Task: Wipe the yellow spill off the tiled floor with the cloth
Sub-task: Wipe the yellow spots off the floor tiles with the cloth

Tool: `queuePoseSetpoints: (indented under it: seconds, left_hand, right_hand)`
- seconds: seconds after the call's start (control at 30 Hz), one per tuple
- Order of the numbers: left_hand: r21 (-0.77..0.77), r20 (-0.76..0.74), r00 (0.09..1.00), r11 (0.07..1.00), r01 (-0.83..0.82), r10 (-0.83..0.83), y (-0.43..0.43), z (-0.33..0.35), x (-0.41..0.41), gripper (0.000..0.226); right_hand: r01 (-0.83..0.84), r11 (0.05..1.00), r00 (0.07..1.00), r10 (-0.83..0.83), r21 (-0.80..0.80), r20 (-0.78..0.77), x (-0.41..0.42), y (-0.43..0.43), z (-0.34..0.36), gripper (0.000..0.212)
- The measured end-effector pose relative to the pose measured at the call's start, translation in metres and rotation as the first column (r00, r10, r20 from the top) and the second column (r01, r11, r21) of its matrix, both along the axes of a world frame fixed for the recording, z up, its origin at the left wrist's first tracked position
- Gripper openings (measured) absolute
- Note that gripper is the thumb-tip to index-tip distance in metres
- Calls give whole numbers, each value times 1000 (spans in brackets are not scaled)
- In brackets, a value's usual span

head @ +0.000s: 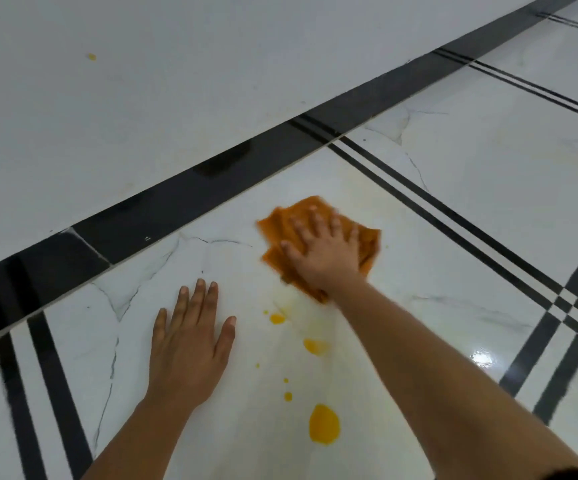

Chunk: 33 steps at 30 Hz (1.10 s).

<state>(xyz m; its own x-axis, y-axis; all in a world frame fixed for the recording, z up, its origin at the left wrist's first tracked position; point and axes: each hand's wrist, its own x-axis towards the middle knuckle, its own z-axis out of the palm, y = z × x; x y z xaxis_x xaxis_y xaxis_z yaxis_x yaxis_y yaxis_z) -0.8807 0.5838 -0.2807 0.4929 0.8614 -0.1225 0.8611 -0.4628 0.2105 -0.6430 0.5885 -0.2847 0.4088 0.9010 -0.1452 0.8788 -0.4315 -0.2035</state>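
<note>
An orange cloth [306, 211] lies crumpled on the white marble-look tiled floor [453, 220]. My right hand [325, 251] presses flat on top of it, fingers spread. Nearer to me, yellow spill drops dot the tile: a large blob [324, 424], a mid-sized smear [315, 346], a small drop [277, 318] and tiny specks. A faint yellowish streak runs from the cloth toward the drops. My left hand [190, 341] rests flat and empty on the floor, left of the spill.
A black skirting band [183, 199] runs diagonally where the floor meets the white wall [176, 81]. One yellow speck [91, 57] sits on the wall. Black inlay stripes [488, 237] cross the tiles at right and left.
</note>
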Motion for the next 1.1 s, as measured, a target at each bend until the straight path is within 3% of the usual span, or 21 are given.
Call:
queuePoseSetpoints:
  seconds: [0.1,0.17,0.23,0.3,0.37,0.43,0.53,0.6,0.67,0.77,0.83,0.93,1.03,1.1]
  left_hand:
    - [-10,1,999,999,-35,35,-16,3,-18,78]
    - [-6,28,999,999,-41,41,-32,2,-30,77]
    - [18,19,1000,1000,0,0,-45,0,-38,72]
    - [43,17,999,999,30,-31,-55,-4,-45,67]
    - [72,31,999,997,27,-29,-60,-7,-48,65]
    - [76,39,999,997,-7,4,-70,-7,-52,65]
    - [33,14,999,998,-53,52,-98,-3,-60,67]
    - [18,-9,997,997,-72,72,-120,0,-65,69]
    - [2,-25,995,995,-101,101,-142,4,-70,70]
    - [-23,-31,993,993,-116,115,-158,5,-75,68]
    - [-2,-35,995,995,-97,96,-159,3,-83,66]
    - [-22,-19,995,995,-97,96,-165,-2,-91,65]
    - [-5,-24,997,998,-69,68,-175,-3,-100,66]
    - [-20,-31,999,1000,-11,11,-179,-6,-102,67]
  right_hand:
    - [-405,914,914,406,38,-19,-57,-47,3,56]
    - [-482,874,876,482,65,30,-52,-107,1,58]
    - [-361,932,931,359,22,60,-18,-129,0,63]
    - [-86,996,995,87,-14,39,4,-105,0,64]
    - [73,997,997,-73,-12,-21,-12,-70,4,61]
    - [-84,996,996,85,22,-24,-57,-74,5,58]
    - [-457,889,888,458,30,-43,-100,-173,5,58]
    - [-426,905,904,426,10,-39,-77,-214,9,59]
    - [-260,965,966,260,-48,7,-48,-196,7,63]
    - [27,996,995,-34,-84,-89,-57,-139,12,63]
    - [-127,991,989,124,-43,-80,-97,-149,13,62]
    - [-502,865,863,499,-22,-83,-130,-245,11,63]
    - [-427,904,904,427,7,3,-101,-271,3,65]
    - [-189,982,982,190,-14,12,-81,-235,3,65]
